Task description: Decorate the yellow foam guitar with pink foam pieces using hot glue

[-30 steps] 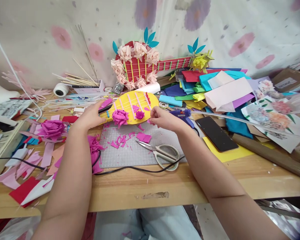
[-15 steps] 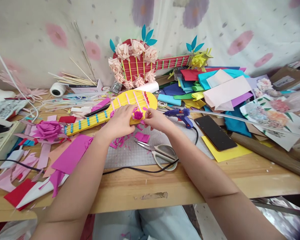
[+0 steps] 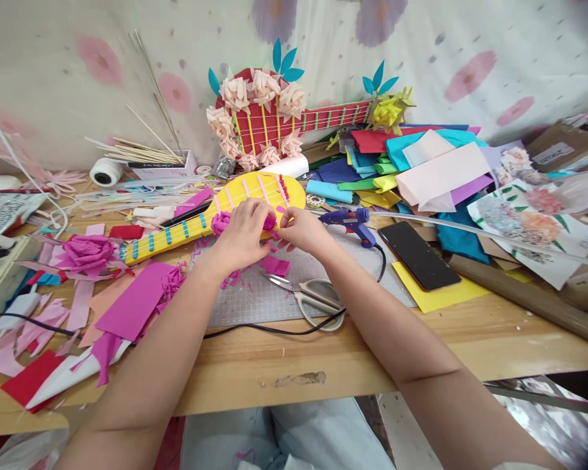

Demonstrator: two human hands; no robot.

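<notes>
A yellow paper guitar (image 3: 255, 196) with pink strings and blue frets lies across the desk, neck pointing left. My left hand (image 3: 242, 235) rests over its body, fingers curled on a small magenta paper flower (image 3: 269, 224) glued there. A bigger magenta flower (image 3: 219, 222) peeks out to the left of that hand. My right hand (image 3: 301, 232) meets the left one at the small flower and pinches its edge. Magenta scraps (image 3: 277, 266) lie on the grey cutting mat (image 3: 255, 297) below both hands.
Scissors (image 3: 313, 297) lie on the mat, a blue glue gun (image 3: 353, 222) and a black phone (image 3: 419, 254) to the right. A finished red guitar (image 3: 274, 121) leans at the back. Coloured paper sheets (image 3: 421, 170) pile right; a loose magenta rose (image 3: 85, 253) and scraps left.
My left hand left the guitar's neck and came onto its body beside the right hand. The guitar now lies flat with its neck uncovered. Both hands closed in on the small flower.
</notes>
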